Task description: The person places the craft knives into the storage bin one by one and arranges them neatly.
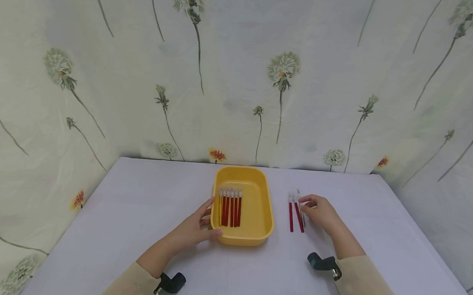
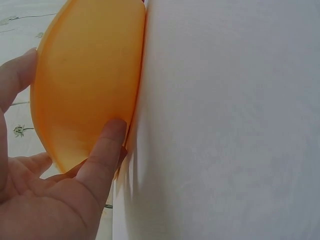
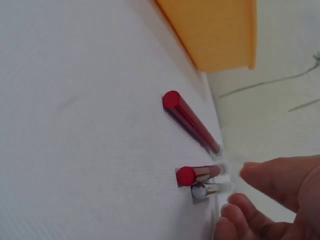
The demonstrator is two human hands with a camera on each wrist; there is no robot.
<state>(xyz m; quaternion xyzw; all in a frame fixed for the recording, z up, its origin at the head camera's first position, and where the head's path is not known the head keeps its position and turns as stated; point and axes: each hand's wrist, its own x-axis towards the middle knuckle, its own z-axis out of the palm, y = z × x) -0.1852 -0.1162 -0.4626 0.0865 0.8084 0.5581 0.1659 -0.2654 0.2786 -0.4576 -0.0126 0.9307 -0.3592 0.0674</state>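
Note:
My left hand (image 1: 192,227) grips the left side of a yellow plastic tray (image 1: 263,211), with its thumb at the near rim. In the left wrist view, a finger lies along the tray's outer wall (image 2: 90,75). My right hand (image 1: 321,212) is at the pale upper ends of a loose group of slim, pen-like sticks. Two are red (image 1: 290,218) and one is silver (image 1: 303,219). The right wrist view shows its thumb and fingers apart, beside the tips of the silver stick (image 3: 201,190) and its red neighbour (image 3: 186,176).
Inside the tray, along its left side, several red sticks (image 1: 232,209) and one yellow stick (image 1: 220,211) lie in a row, pale tips away from me. A white cloth (image 1: 149,196) covers the table. Dandelion-patterned fabric (image 1: 232,76) hangs behind it.

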